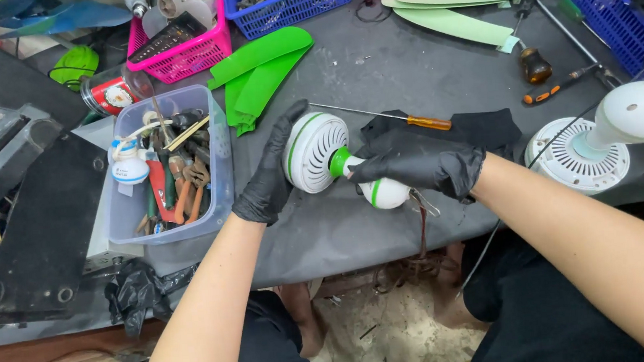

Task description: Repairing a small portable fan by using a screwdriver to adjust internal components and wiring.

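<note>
Both hands wear black gloves and hold a small white fan motor unit [336, 164] with green trim just above the dark bench [374, 69], near its front edge. The left hand [270, 179] cups the round, slotted housing from its left side; its fingers [287, 126] curl over the rim, so they are clenched around the housing. The right hand [420, 167] lies over the narrow neck and the white rounded end of the unit, and its fingers are closed around that part.

Just behind the unit a screwdriver [393, 115] with an amber handle lies on the bench, partly on a black cloth [486, 126]. To the left stands a clear plastic box [217, 162] full of pliers and other hand tools. Behind it lie bright green fan blades [260, 71], and further back a pink basket [189, 53] and a blue basket [293, 7]. Pale green blades [454, 10] lie at the back right. At the right side a second white fan unit [602, 140] stands on its round grille, near two more screwdrivers [551, 71].
</note>
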